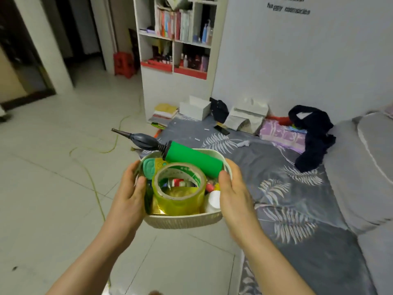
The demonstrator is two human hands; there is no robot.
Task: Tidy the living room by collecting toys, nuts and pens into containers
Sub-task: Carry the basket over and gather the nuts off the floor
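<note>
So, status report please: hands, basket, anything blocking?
Left hand and right hand grip basket. Pump overhangs the rim. Nothing blocking.

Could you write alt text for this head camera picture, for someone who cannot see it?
Two hands hold a small cream basket between them, the left hand and right hand gripping opposite sides. Inside are a roll of yellow tape and a green hand pump sticking out over the rim. Beyond lie a tiled floor, a leaf-patterned grey blanket and a white bookshelf.

Both hands, left hand (130, 193), right hand (235, 195), gripping cream basket (182, 220), tape roll (179, 189), green pump (192, 160) inside
</note>
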